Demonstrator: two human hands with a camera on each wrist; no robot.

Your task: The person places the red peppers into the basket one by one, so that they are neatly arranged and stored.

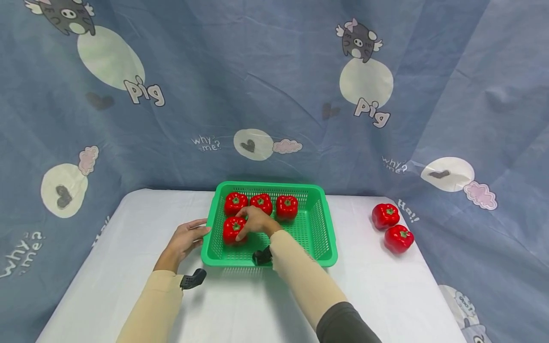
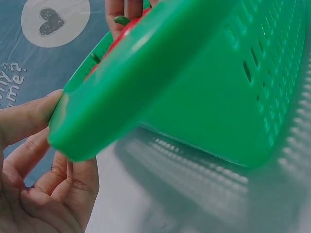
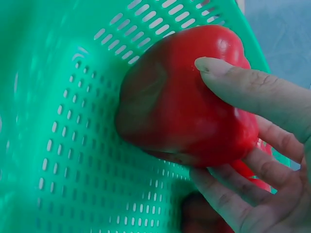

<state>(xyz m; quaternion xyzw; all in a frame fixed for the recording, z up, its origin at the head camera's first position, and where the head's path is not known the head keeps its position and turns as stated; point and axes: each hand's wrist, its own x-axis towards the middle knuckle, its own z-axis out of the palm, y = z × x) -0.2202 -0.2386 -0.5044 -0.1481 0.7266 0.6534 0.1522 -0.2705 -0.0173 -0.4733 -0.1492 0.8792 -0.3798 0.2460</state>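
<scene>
Red pepper [image 1: 231, 230] in the front left of the green basket [image 1: 231, 262] is pinched by the right hand [image 1: 257, 222], thumb on one side and bent fingers opposite. That spread across the smooth, round body probably gives a firmer hold than its short stem would; whether its base bears on the basket floor I cannot tell. Just outside the basket's left wall, the left hand [image 1: 185, 238] seems to pinch the rim lightly, one digit against it and the others bent beneath, presumably so the light plastic does not slide on the white table [image 1: 411, 300] while the other hand works inside. Well off to the right, a nearer loose pepper [image 1: 399, 239] and a farther loose pepper [image 1: 385, 216] sit close together, near the table's edge yet within reach. Along the basket's back, a left rear pepper [image 1: 235, 204], a middle rear pepper [image 1: 261, 204] and a right rear pepper [image 1: 286, 207] stand stem up in a row, where the wall should check any rolling. Behind everything hangs a blue printed cloth [image 1: 283, 95].
</scene>
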